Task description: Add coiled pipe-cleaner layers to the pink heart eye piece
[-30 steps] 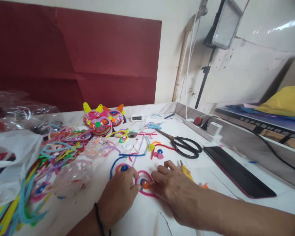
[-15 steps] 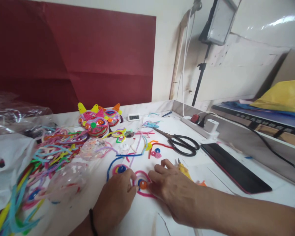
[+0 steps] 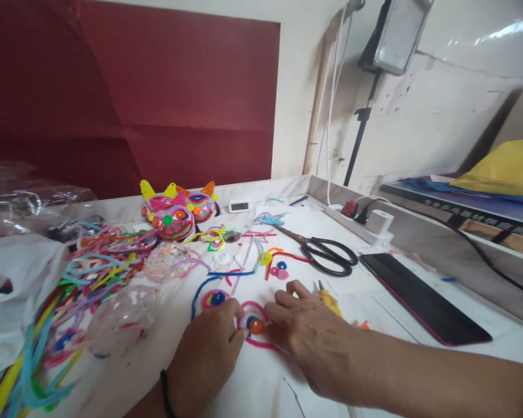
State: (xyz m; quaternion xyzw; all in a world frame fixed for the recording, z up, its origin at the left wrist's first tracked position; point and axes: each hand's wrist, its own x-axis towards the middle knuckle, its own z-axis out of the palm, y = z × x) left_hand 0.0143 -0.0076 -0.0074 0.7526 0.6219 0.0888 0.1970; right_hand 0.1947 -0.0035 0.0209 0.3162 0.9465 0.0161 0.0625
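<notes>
On the white tabletop lies a pipe-cleaner eye shape, with a pink outer loop, paler and blue arcs inside and an orange coil at its centre. My left hand pinches its left edge, thumb and forefinger closed. From the other side my right hand has its fingertips closed on the right edge of the pink loop; the gripped parts are hidden. Just behind my left fingers sits a second round piece, pink and yellow with a blue coil, beside a bent blue pipe cleaner.
Black-handled scissors and a phone lie on the right, near a yellow glue gun. Loose pipe cleaners and a clear plastic ball are on the left. Decorated masks stand at the back, beside a small clock.
The view has shifted slightly, so the table items appear a little farther right. Both hands keep nearly the same pose on the eye shape.
</notes>
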